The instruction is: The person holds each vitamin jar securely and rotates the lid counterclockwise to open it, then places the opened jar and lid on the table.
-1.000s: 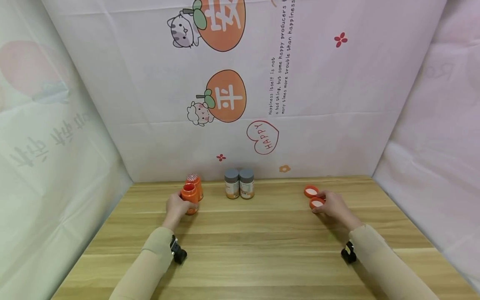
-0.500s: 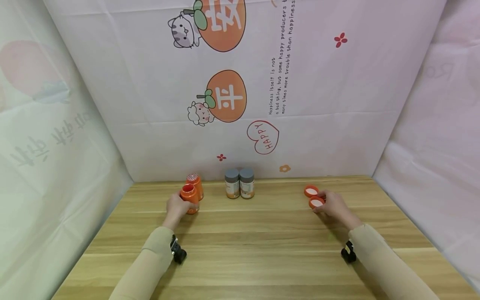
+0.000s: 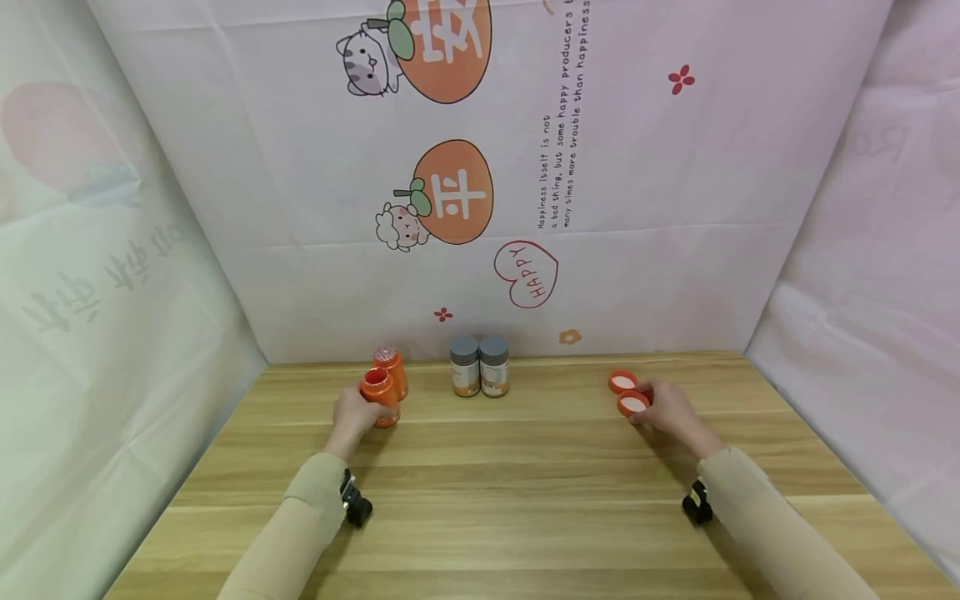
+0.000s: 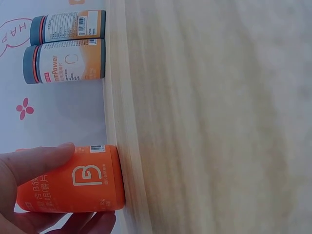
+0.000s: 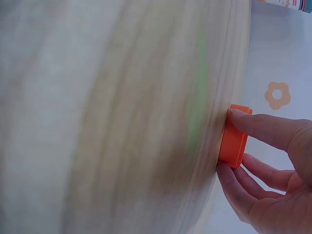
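Observation:
My left hand (image 3: 356, 412) grips an orange bottle (image 4: 73, 180) that has no lid on; its red-rimmed mouth faces up in the head view. Thumb and fingers wrap its two sides, and its base is at the tabletop. Right behind it stands a second orange bottle (image 3: 389, 358) with a pale, patterned top. On the right side of the table, my right hand (image 3: 669, 410) pinches an orange bottle cap (image 5: 234, 136) between thumb and fingers. That cap lies with its white inside up. Just behind it rests another orange cap (image 3: 622, 382), also white side up.
Two grey-lidded bottles, a left one (image 3: 465, 367) and a right one (image 3: 493, 367), stand side by side at the back of the wooden table (image 3: 495, 500). A white printed cloth (image 3: 637, 208) rises behind the table, with more cloth on both sides.
Both hands stay almost in place with their holds kept. The cap in my right hand has shifted very slightly away from me, toward the other cap.

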The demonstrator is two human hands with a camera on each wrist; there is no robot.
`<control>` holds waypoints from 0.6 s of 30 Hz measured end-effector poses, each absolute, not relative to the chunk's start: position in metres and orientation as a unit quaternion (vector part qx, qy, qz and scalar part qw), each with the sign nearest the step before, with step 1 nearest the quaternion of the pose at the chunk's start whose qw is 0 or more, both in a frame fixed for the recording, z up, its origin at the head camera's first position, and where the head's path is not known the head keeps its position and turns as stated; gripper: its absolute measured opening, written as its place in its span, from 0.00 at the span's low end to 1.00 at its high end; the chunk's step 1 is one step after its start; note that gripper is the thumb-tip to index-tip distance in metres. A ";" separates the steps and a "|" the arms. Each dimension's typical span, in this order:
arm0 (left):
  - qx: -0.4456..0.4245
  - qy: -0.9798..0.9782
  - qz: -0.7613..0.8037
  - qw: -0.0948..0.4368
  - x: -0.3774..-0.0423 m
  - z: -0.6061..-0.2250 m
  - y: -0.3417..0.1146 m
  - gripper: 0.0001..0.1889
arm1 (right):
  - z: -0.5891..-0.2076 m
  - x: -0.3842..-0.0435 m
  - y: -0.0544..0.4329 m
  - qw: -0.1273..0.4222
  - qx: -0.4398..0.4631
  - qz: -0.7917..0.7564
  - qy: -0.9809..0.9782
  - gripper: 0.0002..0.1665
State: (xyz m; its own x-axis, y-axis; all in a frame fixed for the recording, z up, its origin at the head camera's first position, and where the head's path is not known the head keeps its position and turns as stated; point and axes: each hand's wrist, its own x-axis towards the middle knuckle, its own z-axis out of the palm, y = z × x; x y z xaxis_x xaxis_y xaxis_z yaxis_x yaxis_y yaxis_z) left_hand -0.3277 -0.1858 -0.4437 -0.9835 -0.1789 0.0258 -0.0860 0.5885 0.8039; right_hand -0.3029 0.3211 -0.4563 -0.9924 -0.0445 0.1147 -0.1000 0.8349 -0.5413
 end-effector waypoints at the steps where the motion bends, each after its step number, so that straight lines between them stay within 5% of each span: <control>1: 0.074 -0.890 -0.448 0.052 -0.328 -0.444 -0.186 0.31 | -0.456 -0.303 0.321 0.049 0.037 0.284 -0.957 0.36; 18: 0.071 -0.890 -0.449 0.033 -0.328 -0.443 -0.184 0.32 | -0.457 -0.304 0.323 0.057 0.041 0.290 -0.954 0.34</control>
State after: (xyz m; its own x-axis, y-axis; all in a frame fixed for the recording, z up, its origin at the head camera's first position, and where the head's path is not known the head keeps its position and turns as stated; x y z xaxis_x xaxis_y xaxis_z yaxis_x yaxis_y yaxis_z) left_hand -0.3282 -0.1843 -0.4428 -0.9876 -0.1566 -0.0050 -0.0972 0.5873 0.8035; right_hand -0.3043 0.3232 -0.4574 -0.9902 -0.0447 0.1323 -0.1108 0.8282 -0.5494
